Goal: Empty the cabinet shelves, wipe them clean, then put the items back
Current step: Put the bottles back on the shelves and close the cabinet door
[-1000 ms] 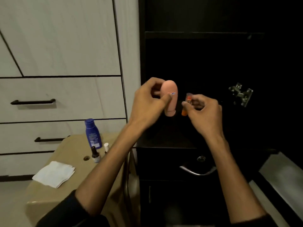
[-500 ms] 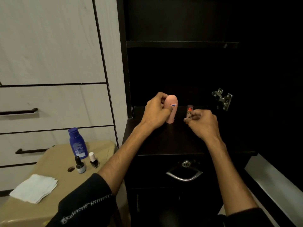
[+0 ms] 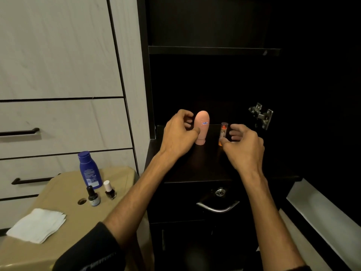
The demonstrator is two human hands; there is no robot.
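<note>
Both just got set down on the dark shelf (image 3: 195, 163): pink tube (image 3: 202, 128) upright, small orange tube (image 3: 223, 133) at its 3 o'clock. Left hand (image 3: 178, 137) and right hand (image 3: 244, 145) have loosened, fingers released. Restocking's underway.

This looks like a bedroom or dressing area in a home. A pale wood-grain wardrobe (image 3: 58, 55) with black bar-handled drawers (image 3: 64, 124) stands beside a dark open cabinet (image 3: 214, 85) with a shelf (image 3: 195, 169), a door hinge (image 3: 261, 116) and a lockable drawer (image 3: 217, 202) below. Toiletries point the same way: a pink tube (image 3: 202, 128), a lipstick (image 3: 223, 132), a blue lotion bottle (image 3: 89, 169) and two nail polish bottles (image 3: 110, 190) on a beige plastic stool (image 3: 58, 192) with folded tissue (image 3: 37, 224).
</note>
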